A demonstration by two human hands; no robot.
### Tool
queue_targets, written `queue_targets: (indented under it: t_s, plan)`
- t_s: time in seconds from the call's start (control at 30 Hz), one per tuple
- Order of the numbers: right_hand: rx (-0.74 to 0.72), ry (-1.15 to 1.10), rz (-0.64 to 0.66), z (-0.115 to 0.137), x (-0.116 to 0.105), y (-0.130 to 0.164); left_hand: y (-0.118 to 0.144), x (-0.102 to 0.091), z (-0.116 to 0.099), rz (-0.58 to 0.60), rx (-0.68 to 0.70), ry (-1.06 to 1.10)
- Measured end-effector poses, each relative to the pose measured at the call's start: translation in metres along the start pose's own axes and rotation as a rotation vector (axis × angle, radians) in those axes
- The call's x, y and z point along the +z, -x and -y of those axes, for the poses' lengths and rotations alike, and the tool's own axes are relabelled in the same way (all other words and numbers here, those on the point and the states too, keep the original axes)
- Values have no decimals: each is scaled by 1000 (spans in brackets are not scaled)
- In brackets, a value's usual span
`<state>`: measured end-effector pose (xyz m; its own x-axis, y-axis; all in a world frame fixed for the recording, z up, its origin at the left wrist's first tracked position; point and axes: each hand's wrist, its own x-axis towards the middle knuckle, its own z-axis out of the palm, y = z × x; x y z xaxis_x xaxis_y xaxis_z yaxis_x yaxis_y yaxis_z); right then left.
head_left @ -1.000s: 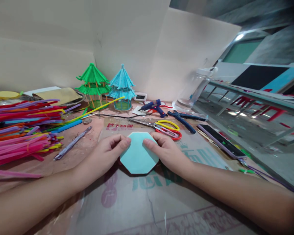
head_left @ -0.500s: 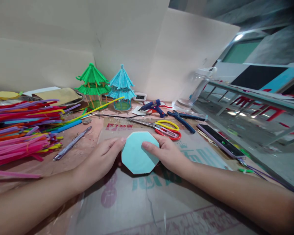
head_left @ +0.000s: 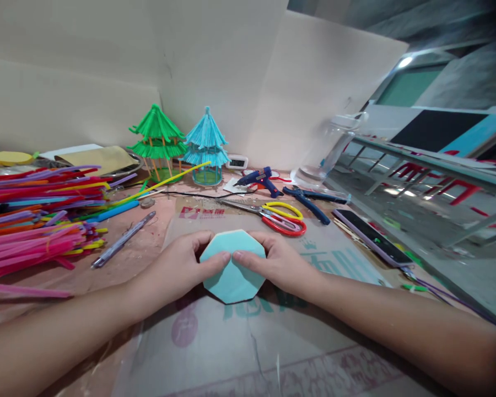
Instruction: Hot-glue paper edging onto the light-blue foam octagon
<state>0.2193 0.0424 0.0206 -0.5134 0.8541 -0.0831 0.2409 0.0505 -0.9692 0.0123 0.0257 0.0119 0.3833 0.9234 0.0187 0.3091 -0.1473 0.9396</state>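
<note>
A light-blue octagonal piece (head_left: pixel 233 284) with a pale edge is held between both hands above the printed cardboard (head_left: pixel 206 353). My left hand (head_left: pixel 190 259) grips its left side, thumb lying on the blue face and fingers hidden behind. On the opposite side my right hand (head_left: pixel 279 262) holds it the same way, and the two thumb tips nearly meet at the middle. Just beyond the hands lie scissors (head_left: pixel 283 218) with yellow and red handles. A blue glue gun (head_left: pixel 259 179) rests behind them.
Bundles of coloured pipe cleaners (head_left: pixel 33 220) fill the left side, with a pen (head_left: pixel 124 240) beside them. Green (head_left: pixel 157 143) and blue (head_left: pixel 207 146) pavilion models stand at the back. Pliers (head_left: pixel 310 204), a phone (head_left: pixel 372 237) and a clear jug (head_left: pixel 324 151) are on the right.
My left thumb has moved from the edge onto the blue face. The right thumb has shifted left, and the octagonal piece has come slightly nearer me.
</note>
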Motion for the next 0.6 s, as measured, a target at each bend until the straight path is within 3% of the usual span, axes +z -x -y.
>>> queue_targets:
  t_s: [0.23, 0.37, 0.47, 0.6]
  plan:
    - [-32, -29, 58, -2, 1, 1, 0, 0, 2, 120, -56, 73]
    - [-90, -4, 69, -5, 0, 2, 2, 2, 8, 129, 0, 149]
    - [-115, 23, 45, -4, 0, 1, 2, 2, 8, 87, 37, 100]
    - [-92, -43, -11, -3, -1, -2, 0, 0, 3, -73, 72, 17]
